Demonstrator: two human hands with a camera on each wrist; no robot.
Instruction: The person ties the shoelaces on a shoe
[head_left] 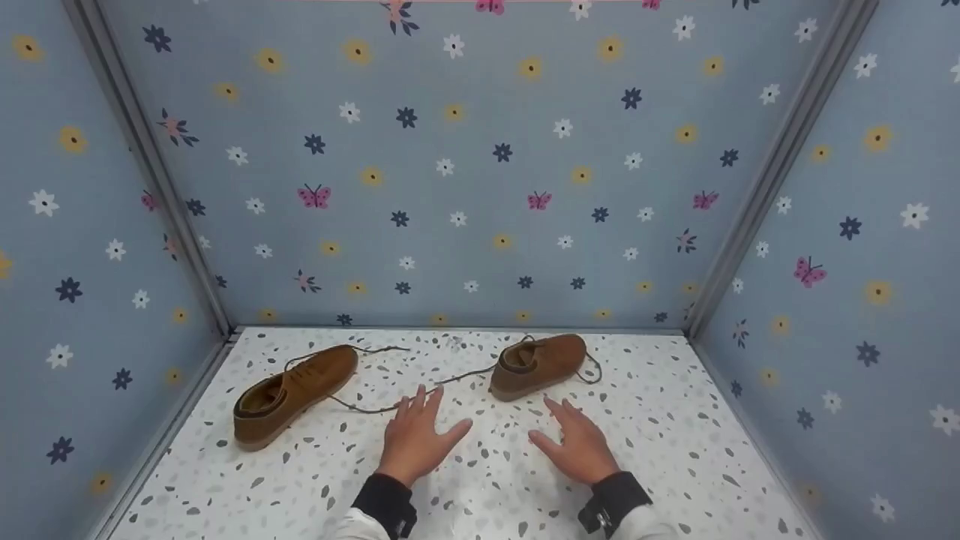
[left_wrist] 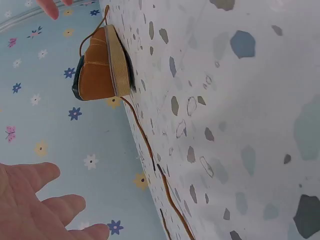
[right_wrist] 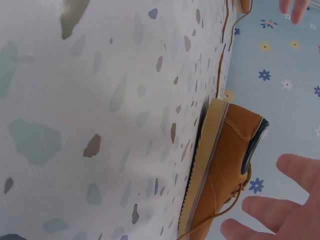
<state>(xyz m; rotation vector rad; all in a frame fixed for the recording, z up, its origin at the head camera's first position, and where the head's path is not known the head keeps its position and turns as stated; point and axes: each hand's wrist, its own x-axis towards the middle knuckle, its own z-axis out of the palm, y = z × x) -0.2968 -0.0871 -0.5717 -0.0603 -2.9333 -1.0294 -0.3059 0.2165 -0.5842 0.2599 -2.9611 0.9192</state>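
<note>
Speckled floor; brown shoe shows ribbed sole only in wrist views.

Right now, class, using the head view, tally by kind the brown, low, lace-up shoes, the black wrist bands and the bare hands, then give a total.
Brown, low, lace-up shoes: 2
Black wrist bands: 2
Bare hands: 2
Total: 6

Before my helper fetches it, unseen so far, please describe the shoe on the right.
Find the flowered back wall, then the speckled white surface below. In the head view, the brown shoe sits right of centre; unlike the left shoe, it has a lace looped beside its toe.
</note>
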